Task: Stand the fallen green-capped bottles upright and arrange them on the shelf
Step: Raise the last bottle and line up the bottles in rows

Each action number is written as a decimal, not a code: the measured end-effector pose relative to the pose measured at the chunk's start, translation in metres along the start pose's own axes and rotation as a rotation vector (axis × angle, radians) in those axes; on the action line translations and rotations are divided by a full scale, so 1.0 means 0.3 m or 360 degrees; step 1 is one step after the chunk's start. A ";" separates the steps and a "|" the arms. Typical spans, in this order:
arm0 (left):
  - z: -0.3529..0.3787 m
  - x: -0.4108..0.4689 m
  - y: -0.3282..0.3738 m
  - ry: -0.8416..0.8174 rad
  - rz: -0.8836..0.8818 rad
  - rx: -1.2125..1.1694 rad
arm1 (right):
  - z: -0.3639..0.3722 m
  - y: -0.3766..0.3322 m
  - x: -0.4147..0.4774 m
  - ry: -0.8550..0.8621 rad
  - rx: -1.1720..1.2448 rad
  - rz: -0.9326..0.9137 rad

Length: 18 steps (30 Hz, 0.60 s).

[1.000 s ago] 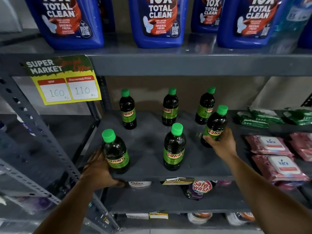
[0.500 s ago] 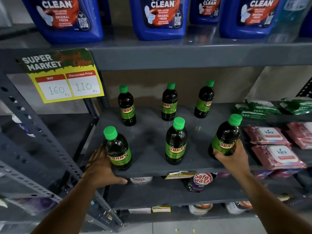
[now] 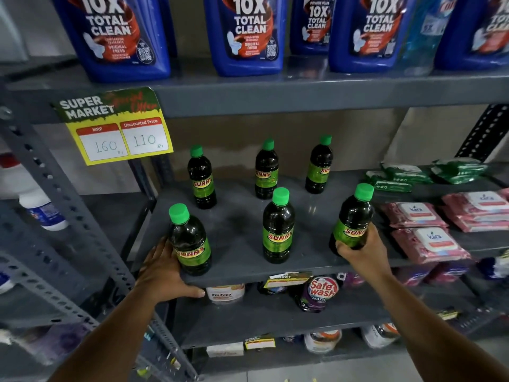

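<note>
On shelf (image 3: 242, 274): six bottles upright. Right of centre bottle (image 3: 278, 227), right hand (image 3: 363, 249) grasps sixth bottle (image 3: 352, 219); left hand (image 3: 162, 268) steadies left bottle (image 3: 190, 241). Final spacing remains.

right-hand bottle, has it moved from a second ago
Yes. The right hand brought the front right bottle forward and rightward, away from the back right bottle.
</note>
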<state>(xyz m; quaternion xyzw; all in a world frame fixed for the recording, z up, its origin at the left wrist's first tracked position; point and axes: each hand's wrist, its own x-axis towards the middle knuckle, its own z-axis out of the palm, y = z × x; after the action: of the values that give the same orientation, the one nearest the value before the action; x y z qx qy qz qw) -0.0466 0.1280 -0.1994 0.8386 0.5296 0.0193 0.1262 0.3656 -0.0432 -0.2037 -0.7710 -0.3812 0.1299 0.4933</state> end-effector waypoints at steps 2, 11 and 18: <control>-0.005 -0.009 0.006 0.0001 -0.0019 -0.0016 | -0.009 -0.015 -0.020 0.0022 0.0039 -0.0026; 0.001 -0.010 0.011 0.0016 -0.0068 -0.0008 | 0.211 -0.184 -0.191 -0.0347 0.0103 -0.0565; 0.016 0.000 0.007 0.0080 -0.0031 0.0018 | 0.329 -0.187 -0.102 -0.0588 0.0104 -0.0205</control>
<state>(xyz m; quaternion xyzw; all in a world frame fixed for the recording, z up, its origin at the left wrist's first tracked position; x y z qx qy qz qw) -0.0441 0.1263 -0.2037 0.8334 0.5407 0.0361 0.1081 0.2623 0.0128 -0.2083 -0.6916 -0.5095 0.2495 0.4470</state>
